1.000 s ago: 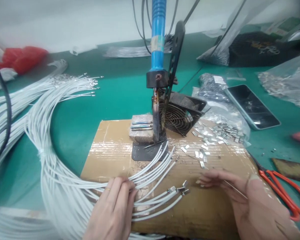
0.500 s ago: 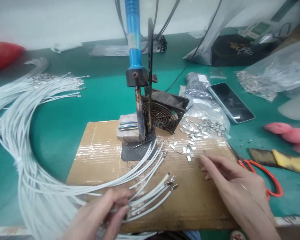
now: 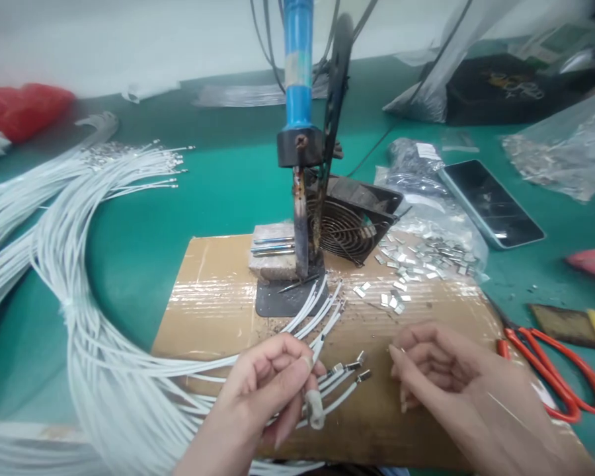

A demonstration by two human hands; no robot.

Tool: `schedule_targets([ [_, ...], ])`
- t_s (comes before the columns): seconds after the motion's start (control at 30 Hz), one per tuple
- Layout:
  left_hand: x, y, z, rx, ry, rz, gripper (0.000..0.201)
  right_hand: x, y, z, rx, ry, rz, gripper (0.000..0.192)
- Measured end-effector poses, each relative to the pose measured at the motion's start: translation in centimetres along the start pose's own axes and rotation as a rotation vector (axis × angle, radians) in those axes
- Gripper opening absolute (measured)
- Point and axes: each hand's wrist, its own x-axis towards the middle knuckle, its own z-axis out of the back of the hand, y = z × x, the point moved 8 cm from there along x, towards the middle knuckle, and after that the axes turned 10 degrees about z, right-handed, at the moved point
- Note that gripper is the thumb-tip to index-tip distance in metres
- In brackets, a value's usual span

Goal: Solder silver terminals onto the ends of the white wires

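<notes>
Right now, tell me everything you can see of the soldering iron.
The soldering iron stands upright, tip down, held by a black stand on a dark base plate on the cardboard sheet. Blue ribbed handle, black collar, then a rusty, scorched metal shaft. White wire ends lie just by its tip. Neither hand touches it.
</notes>
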Motion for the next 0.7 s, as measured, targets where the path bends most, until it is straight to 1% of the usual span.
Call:
schedule_targets([
  [0.07,0.0,0.1,0.0,-0.03,-0.004,0.01,0.041,-0.9,0.7,-0.9,0.081,0.03,-0.083,0.029],
  [0.13,0.0,0.1,-0.1,-0.041,0.002,0.015,0.038,-1.3,1.4,-2.1,0.145,0.114,-0.118,0.032],
  [0.2,0.2,0.0,-0.2,-0.034,0.014,0.012,0.038,-1.1,1.9,-3.4,0.182,0.227,-0.098,0.028],
  [0.27,0.4,-0.1,-0.3,-0.021,0.025,0.004,0.039,-0.7,2.5,-4.2,0.194,0.289,-0.036,0.023],
  [0.37,0.6,-0.2,-0.4,-0.002,0.032,-0.011,0.04,-0.3,3.5,-4.6,0.168,0.282,0.059,0.022],
  [0.5,0.4,-0.3,-0.6,0.011,0.035,-0.012,0.041,-0.5,4.4,-5.0,0.155,0.28,0.123,0.017],
  [0.6,0.1,-0.5,-0.8,-0.008,0.017,-0.013,0.044,-0.6,4.4,-4.9,0.153,0.254,0.139,0.017],
  [0.7,0.0,-0.6,-0.8,-0.006,-0.03,-0.015,0.047,-0.4,3.9,-4.8,0.176,0.245,0.099,0.019],
])
